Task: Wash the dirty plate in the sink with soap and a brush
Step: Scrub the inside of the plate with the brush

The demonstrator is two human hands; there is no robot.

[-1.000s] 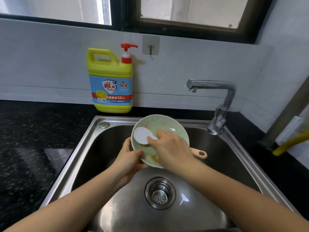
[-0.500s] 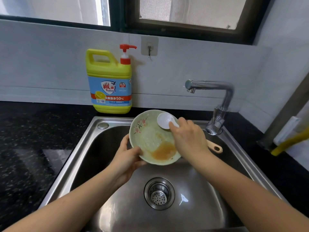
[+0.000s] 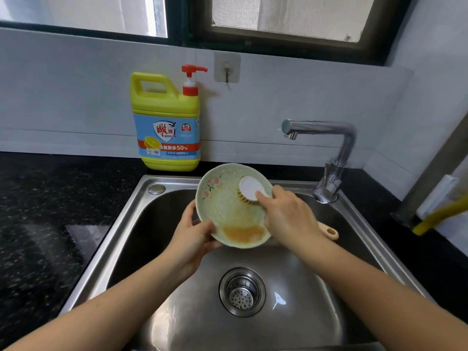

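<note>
Brown residue (image 3: 243,233) pools at the low rim of the plate (image 3: 222,206), toward the front edge of the sink (image 3: 174,180) from the brush (image 3: 249,187) (right hand (image 3: 291,219) grips it; left hand (image 3: 192,239) clasps the plate's side).

The premises were a domestic kitchen. A stainless steel sink (image 3: 177,180) with a drain strainer (image 3: 241,292) was set into a black speckled stone counter (image 3: 45,211). A chrome tap (image 3: 342,148) stood at its far right corner. A pump bottle of dish detergent (image 3: 166,122) stood against the pale far wall, beside an adhesive hook (image 3: 227,69), under a dark-framed window (image 3: 278,16).
</note>
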